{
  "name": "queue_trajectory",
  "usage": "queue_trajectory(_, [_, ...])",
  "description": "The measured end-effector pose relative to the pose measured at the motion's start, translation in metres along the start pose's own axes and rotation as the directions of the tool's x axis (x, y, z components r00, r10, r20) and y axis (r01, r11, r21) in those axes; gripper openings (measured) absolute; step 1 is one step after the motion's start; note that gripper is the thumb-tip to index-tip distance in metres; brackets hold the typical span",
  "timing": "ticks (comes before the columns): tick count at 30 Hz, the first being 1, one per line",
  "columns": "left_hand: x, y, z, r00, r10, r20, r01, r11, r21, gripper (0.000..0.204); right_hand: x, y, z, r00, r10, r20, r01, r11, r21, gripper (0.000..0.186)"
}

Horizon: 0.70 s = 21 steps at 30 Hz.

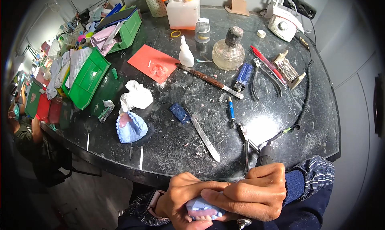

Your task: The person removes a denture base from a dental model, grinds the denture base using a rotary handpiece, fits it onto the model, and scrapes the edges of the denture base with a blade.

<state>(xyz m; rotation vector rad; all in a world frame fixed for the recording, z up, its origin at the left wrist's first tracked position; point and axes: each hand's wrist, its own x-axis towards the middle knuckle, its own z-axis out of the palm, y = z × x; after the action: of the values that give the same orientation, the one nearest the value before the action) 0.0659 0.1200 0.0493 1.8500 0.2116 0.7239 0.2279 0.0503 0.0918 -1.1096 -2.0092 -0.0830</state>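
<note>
Head view: both hands are busy at the near edge of the surface

At far left, a green bin (89, 83) stuffed with papers stands on the dark, dusty surface (168, 154). Next comes a blue dental cast (134, 130) with a pink patch, a crumpled white tissue (138, 95) just behind it, and farther back a red sheet (148, 61).

The left hand (180, 194) is wrapped around a blue model (200, 205) with pink gum and pale teeth, keeping it in front of the near edge. Beyond lie a flat metal tool (205, 138), a wooden-handled spatula (210, 81) and a blue pen (231, 111), with a glass burner (228, 55) behind.

The right hand (254, 190) is curled around a black handpiece (265, 154), its metal end (244, 222) poking out below; the thumb lies over the model's top. Farther right, a coiled cord (308, 85) snakes across the surface.
</note>
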Motion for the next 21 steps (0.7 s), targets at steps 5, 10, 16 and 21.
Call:
queue_trajectory(5, [0.000,-0.008,-0.002,0.996,0.089,-0.017,-0.088,0.996,0.032,0.060,0.002,0.005,-0.002,0.994,-0.082,0.071,0.081,0.997,0.013,0.022])
queue_trajectory(10, [0.007,-0.004,0.000,0.989,0.146,-0.008,-0.146,0.983,-0.108,0.058,-0.003,0.000,-0.006,0.996,-0.086,0.015,0.086,0.995,-0.048,0.023])
queue_trajectory(16, [0.018,0.013,-0.030,0.957,-0.095,0.273,0.179,0.937,-0.301,0.062,0.000,0.011,-0.008,0.999,-0.033,0.017,0.034,0.999,-0.027,0.028])
queue_trajectory(21, [0.014,0.017,-0.028,0.978,0.167,-0.124,-0.154,0.982,0.105,0.040,-0.003,0.012,-0.015,0.994,-0.002,-0.114,-0.004,0.999,-0.052,0.032])
